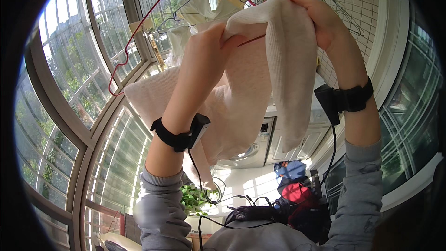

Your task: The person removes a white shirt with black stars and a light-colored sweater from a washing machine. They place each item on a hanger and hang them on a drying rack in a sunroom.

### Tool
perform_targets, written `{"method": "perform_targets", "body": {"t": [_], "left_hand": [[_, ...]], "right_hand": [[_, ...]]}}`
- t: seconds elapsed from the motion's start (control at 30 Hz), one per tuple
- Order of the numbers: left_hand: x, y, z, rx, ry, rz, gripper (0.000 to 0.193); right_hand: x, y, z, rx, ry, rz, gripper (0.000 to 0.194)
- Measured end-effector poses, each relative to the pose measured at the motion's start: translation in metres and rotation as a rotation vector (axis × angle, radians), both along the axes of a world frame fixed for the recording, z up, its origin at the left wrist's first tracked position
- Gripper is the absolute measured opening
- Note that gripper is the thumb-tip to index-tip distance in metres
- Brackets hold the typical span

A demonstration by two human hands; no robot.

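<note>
A pale ribbed knit sweater (240,111) hangs partly on a red wire clothes hanger (131,39), whose left end sticks out of the fabric. My left hand (209,47) is closed on the sweater's upper edge near the middle, with a short red length of the hanger showing beside it. My right hand (318,19) grips the folded fabric at the upper right, where a sleeve (292,87) drops down. The hanger's hook is at the top, by the rail. Fabric hides some of my fingertips and part of the hanger.
Behind the sweater hang light garments (209,8) and a cluster of wire hangers (334,7). Barred windows (69,52) stand at the left. Below are a washing machine (258,150), a white cabinet (296,143), piled clothes (296,195) and a leafy plant (193,198). Black cables run from both wrists.
</note>
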State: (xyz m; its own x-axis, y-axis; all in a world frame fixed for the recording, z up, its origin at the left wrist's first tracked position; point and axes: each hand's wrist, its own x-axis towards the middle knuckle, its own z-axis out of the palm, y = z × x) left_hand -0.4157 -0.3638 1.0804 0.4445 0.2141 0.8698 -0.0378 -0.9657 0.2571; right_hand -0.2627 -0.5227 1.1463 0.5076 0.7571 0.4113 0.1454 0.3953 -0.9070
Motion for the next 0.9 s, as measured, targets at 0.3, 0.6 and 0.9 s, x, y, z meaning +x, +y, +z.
{"method": "perform_targets", "body": {"t": [0.3,0.6,0.9], "left_hand": [[0.007,0.011,0.001,0.036,-0.097,-0.011,0.026],[0.007,0.012,0.004,0.261,-0.041,-0.031,0.019],[0.023,0.011,0.002,0.271,-0.087,0.079,0.018]], "right_hand": [[0.02,-0.002,-0.024,-0.172,-0.154,0.056,0.034],[0.035,0.009,-0.038,-0.045,-0.069,-0.067,0.033],[0.04,0.004,-0.047,0.04,-0.09,-0.055,0.033]]}}
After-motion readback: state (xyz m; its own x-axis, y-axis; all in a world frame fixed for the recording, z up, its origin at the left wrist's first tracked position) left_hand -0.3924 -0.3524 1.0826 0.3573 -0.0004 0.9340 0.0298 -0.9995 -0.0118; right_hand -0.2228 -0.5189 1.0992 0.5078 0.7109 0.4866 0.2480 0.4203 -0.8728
